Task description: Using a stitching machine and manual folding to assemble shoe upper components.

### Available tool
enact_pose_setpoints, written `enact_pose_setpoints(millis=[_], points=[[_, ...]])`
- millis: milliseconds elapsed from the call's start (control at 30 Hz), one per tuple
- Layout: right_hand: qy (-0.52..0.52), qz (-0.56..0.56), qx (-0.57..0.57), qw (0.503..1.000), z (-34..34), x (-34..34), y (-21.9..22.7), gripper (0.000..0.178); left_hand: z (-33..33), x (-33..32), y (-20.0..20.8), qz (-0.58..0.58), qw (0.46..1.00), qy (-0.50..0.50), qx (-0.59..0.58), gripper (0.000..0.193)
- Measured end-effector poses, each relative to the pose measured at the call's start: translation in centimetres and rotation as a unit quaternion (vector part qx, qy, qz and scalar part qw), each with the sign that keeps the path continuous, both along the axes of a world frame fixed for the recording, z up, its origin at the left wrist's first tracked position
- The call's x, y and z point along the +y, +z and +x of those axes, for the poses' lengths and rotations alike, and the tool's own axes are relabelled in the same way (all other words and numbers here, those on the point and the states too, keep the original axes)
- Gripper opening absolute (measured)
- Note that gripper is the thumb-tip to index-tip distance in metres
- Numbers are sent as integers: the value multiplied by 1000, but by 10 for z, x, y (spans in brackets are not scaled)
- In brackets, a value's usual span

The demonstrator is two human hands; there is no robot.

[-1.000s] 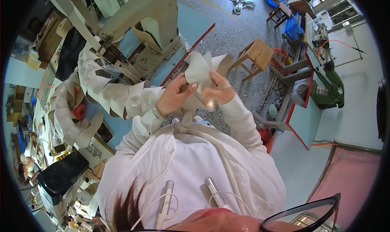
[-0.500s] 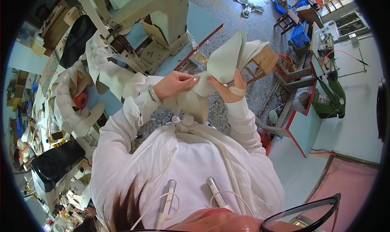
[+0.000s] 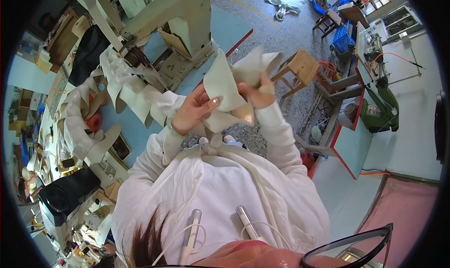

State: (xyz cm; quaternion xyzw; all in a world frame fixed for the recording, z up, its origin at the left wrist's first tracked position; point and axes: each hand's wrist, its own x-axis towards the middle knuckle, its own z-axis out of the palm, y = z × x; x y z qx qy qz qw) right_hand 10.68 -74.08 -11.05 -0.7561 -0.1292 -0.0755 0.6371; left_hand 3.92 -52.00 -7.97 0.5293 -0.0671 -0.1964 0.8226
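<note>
My left hand [image 3: 194, 111] pinches a stiff off-white cut piece [image 3: 220, 80], thumb on top, and its pointed upper end sticks up in front of me. More pieces of the same kind hang below the fingers, one with a tan face [image 3: 243, 113]. Close by on the right, my right hand [image 3: 258, 94] has its fingers closed on other off-white pieces [image 3: 248, 67], smeared by motion. From beside my left wrist a long chain of joined off-white pieces [image 3: 133, 90] runs left, passing the sewing machine [image 3: 164, 19], and curls round on the table.
The blue-green machine table [image 3: 227, 26] has a red edge. Beyond my right hand stands a wooden stool [image 3: 300, 66]. A green machine [image 3: 380, 108] is at the right by another red-edged table [image 3: 351, 146]. A red spool [image 3: 93, 121] and a phone [image 3: 120, 147] lie at the left.
My left hand has a single piece raised that was in the stack before. My right hand has shifted slightly left and down, its pieces now apart from the left hand's piece.
</note>
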Motion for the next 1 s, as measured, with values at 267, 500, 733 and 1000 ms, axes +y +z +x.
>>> enact_pose_setpoints(millis=[267, 500, 733, 1000], points=[[77, 42, 150, 985, -13, -3, -17, 25, 1, 24, -22, 50, 997, -58, 33, 55], [-45, -50, 55, 996, -5, 6, 1, 27, -1, 21, -20, 29, 999, -20, 27, 57], [207, 67, 176, 960, -40, 36, 14, 44, 7, 3, -51, 159, 981, 53, -95, 42], [9, -220, -233, 947, -26, 17, 20, 47, 30, 36, -33, 479, 842, -113, -223, 52]])
